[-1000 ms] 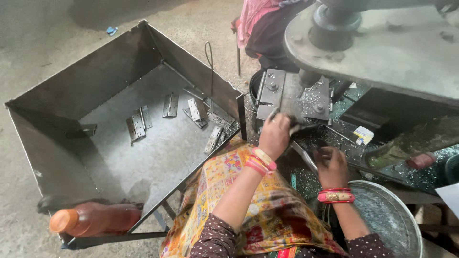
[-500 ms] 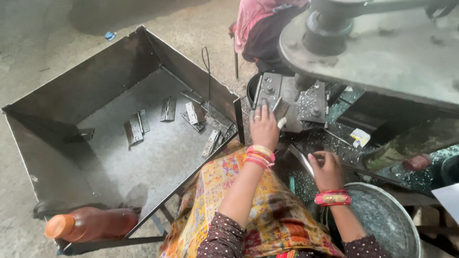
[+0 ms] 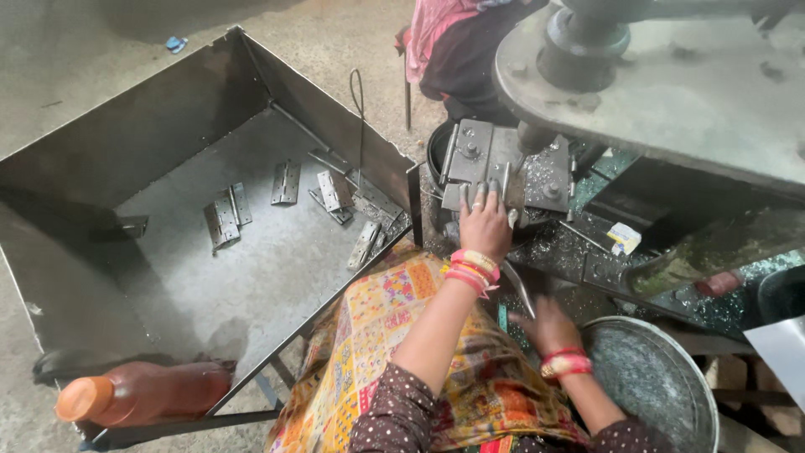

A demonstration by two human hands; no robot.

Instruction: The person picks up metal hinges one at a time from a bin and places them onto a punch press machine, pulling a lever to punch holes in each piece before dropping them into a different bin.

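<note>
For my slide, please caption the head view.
Left hand on the press block; right hand beside a round pan.

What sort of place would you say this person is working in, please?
Probably a small metalworking shop. A heavy press machine stands over a steel fixture where the left hand rests, metal shavings litter the bench, and a sheet-metal bin holds finished hinges.
</note>
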